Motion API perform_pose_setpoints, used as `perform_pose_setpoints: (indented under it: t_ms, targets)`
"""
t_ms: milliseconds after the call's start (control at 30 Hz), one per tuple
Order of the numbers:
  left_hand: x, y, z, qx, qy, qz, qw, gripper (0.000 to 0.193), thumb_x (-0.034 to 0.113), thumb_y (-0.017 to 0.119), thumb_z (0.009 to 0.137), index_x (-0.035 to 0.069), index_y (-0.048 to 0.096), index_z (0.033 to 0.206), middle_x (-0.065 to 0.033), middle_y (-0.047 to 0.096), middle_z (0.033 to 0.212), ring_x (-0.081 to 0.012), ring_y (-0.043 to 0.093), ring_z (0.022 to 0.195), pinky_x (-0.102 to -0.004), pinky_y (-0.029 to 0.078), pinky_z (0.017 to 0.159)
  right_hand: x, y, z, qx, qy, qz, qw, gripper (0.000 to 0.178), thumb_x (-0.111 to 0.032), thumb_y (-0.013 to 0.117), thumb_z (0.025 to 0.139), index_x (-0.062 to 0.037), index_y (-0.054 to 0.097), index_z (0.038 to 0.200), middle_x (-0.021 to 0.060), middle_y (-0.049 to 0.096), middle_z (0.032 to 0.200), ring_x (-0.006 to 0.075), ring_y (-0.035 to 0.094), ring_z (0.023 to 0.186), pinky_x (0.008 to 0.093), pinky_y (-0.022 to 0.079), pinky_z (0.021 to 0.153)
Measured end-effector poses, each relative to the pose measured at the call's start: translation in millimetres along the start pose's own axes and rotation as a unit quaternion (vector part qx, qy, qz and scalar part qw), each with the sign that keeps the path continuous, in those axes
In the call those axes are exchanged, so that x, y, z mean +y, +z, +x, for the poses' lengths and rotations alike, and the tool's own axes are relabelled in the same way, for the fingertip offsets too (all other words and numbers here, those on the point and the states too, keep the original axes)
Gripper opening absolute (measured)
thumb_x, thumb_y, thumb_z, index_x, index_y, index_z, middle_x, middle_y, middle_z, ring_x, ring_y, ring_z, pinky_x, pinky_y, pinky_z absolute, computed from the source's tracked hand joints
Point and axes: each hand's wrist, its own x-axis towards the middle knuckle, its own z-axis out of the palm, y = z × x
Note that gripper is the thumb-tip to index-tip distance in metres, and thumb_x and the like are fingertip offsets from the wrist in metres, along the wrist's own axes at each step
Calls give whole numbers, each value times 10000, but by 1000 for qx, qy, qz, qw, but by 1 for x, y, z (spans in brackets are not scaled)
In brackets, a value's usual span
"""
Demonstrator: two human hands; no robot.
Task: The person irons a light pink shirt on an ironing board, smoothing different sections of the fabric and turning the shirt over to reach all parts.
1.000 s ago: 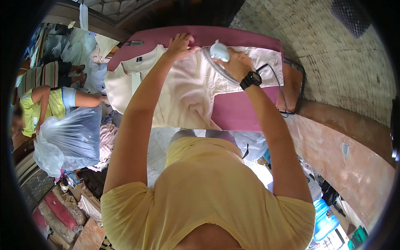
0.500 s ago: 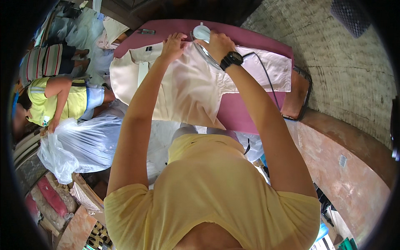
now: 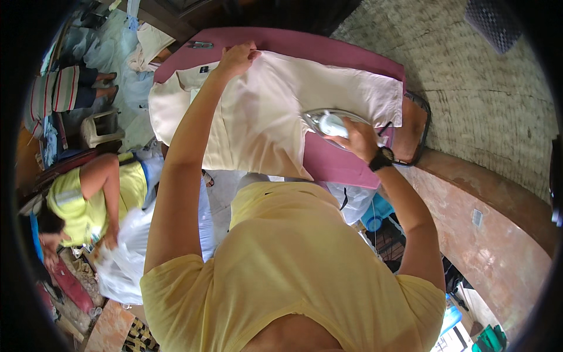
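Note:
A cream garment with a small dark label lies spread over a maroon-covered ironing board. At its far edge my left hand is closed, its fingers pinching the cloth. My right hand, with a black watch on the wrist, is wrapped round the handle of a white and silver iron. The iron sits over the garment's near edge on the right, with its tip pointing left. Part of its soleplate lies over the bare maroon cover.
A metal clip-like object lies on the board's far left. At the right end is a dark metal frame. A person in a yellow top handles a plastic-wrapped bundle on the left. Behind them stands a beige stool.
The iron in my right hand has moved right and nearer to me, away from my left hand. My left fingers have curled onto the cloth. The person at left has bent lower.

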Motion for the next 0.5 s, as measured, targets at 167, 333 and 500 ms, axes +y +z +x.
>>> perform_pose_setpoints:
  t_ms: [167, 333, 500]
  targets:
    - [5, -4, -27, 205, 28, -34, 978, 172, 195, 633, 913, 125, 583, 1063, -61, 688, 950, -315, 630, 860, -457, 403, 869, -82, 29, 123, 119, 145, 119, 975, 599, -513, 645, 878, 21, 570, 1137, 259, 679, 895, 437, 669, 847, 509, 529, 743]
    - [70, 41, -104, 261, 21, -224, 939, 234, 126, 695, 844, 82, 562, 1031, -86, 630, 869, -314, 620, 832, -381, 483, 713, -86, 27, 228, 124, 182, 140, 965, 695, -610, 424, 960, 68, 553, 1034, 331, 657, 909, 488, 649, 914, 550, 521, 786]
    - [142, 117, -197, 8, 18, -129, 991, 290, 135, 704, 810, 53, 487, 985, -175, 618, 903, -372, 627, 829, -479, 502, 720, -72, 20, 161, 66, 88, 78, 991, 563, -542, 390, 997, -52, 664, 965, 228, 683, 833, 441, 662, 812, 544, 522, 715]
